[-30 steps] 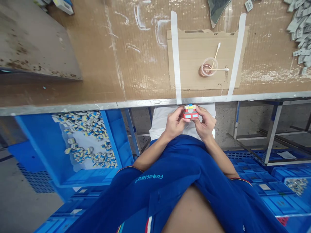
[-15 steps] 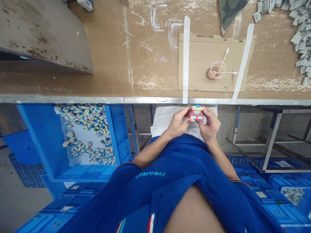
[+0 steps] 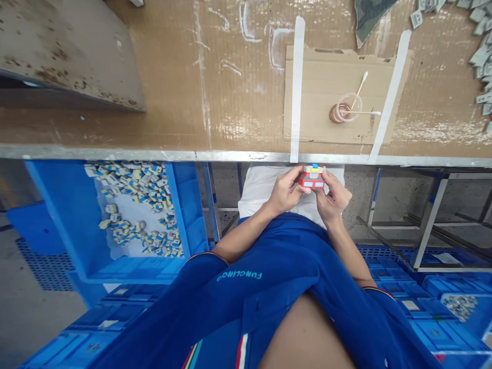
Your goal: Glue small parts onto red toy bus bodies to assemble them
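Observation:
Between my two hands, just below the table's front edge, is a small red toy piece (image 3: 311,182) with pale blue panels and a grey, yellow and blue top. My left hand (image 3: 285,191) pinches its left side with thumb and fingers. On the other side, my right hand (image 3: 332,196) grips the piece the same way. Beyond them on the table, a small clear cup (image 3: 349,107) of reddish liquid holds two cotton swabs, on a cardboard sheet (image 3: 319,97) crossed by white tape strips.
A blue bin (image 3: 57,205) with many small white, blue and yellow pieces stands at the left. A large brown-stained box (image 3: 73,51) sits on the table's left. Grey pieces (image 3: 480,56) lie at the far right. Blue crates (image 3: 453,333) are stacked at lower right.
The view has shifted slightly. Both hands still hold the red toy piece, which has tilted or turned very little.

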Tool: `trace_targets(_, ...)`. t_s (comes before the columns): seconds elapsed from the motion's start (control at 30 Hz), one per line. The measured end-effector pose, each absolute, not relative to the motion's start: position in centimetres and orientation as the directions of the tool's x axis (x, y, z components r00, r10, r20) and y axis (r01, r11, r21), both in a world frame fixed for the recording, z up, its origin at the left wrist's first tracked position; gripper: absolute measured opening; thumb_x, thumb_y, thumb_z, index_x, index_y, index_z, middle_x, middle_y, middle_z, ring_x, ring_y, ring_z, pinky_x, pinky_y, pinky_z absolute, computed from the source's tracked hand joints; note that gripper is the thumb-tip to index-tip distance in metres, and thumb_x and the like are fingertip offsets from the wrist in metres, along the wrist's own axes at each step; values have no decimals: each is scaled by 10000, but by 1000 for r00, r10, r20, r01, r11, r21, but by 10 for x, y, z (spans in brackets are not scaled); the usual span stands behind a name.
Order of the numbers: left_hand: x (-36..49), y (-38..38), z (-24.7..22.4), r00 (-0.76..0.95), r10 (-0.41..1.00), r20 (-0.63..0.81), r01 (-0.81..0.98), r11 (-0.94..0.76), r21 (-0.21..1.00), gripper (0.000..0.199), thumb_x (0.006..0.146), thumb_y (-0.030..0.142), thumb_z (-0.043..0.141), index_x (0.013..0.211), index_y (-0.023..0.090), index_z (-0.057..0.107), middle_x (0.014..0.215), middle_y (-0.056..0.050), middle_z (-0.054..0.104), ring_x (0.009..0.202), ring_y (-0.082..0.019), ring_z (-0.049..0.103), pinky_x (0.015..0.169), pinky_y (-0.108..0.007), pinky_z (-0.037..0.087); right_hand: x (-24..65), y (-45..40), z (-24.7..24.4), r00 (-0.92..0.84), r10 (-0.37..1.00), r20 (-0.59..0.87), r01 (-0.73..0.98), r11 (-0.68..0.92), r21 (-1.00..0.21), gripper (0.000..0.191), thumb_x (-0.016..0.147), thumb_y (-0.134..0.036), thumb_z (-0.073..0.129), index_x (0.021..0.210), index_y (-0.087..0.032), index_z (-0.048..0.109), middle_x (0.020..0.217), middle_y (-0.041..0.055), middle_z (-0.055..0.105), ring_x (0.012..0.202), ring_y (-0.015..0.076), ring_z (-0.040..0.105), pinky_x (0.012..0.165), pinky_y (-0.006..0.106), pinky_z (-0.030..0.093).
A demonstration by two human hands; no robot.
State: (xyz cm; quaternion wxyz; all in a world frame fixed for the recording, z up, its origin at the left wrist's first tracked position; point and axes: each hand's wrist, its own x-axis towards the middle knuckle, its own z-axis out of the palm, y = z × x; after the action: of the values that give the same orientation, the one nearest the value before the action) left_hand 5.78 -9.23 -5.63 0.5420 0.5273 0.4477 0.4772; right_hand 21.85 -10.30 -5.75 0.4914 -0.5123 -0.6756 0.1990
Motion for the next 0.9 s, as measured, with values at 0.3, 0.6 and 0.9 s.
trace_targets(0.3,57,-93,-48,139,990,-13,5,12,1000,558,950,664,636,1150,146,688,946,-93,774,792,-205,714,739,-294,550,215,-105,-58,72,910,409,562,301,-770,333,968,-378,721,1276,-257,761,1100,78,852,953,267,842,813,407,732)
trace_targets(0.6,58,-91,-46,147,988,-42,-13,45,999,571,936,669,654,1157,143,685,982,-108,775,856,-231,735,782,-312,562,215,-106,-60,102,908,405,444,323,-836,391,932,-346,782,1316,-282,742,1173,80,839,1011,265,835,851,402,721)
trace_targets(0.9,55,-89,-45,160,987,-13,9,12,1000,576,906,691,681,1085,143,678,900,-81,740,770,-191,678,715,-282,546,213,-107,-65,135,897,422,405,338,-849,381,927,-342,788,1302,-287,746,1143,75,841,993,256,831,848,387,704)
